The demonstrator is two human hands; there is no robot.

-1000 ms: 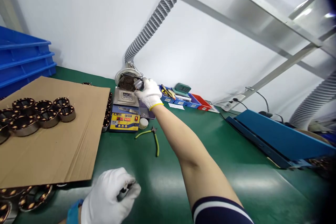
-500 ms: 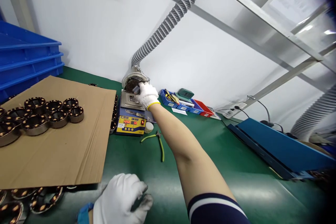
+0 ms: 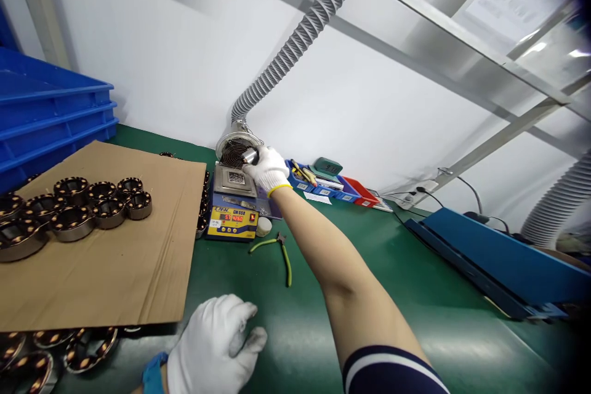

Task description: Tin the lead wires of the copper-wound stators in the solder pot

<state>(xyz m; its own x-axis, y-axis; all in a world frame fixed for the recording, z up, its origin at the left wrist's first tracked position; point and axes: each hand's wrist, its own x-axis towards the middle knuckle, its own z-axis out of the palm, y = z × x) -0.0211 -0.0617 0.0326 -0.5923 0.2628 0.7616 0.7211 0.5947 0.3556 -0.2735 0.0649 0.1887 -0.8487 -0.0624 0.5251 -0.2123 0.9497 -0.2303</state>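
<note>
Silvery metal piece: grasped between thumb and fingers of gloved right hand, at the round vent behind the yellow-fronted unit; contact with vent, cannot tell. Gloved left hand: released, thumb and fingers parted, near cardboard sheet bearing dark rings. 1 pair of green-handled cutters lies on green bench, near the unit.

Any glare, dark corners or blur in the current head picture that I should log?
Head view: pale glare on the green tabletop towards lower right; bright light spots at upper right; right-hand corners fall into black; head view again: green-handled cutters look fairly sharp, while the metal cylinder in the right hand is too small for fine detail.
</note>
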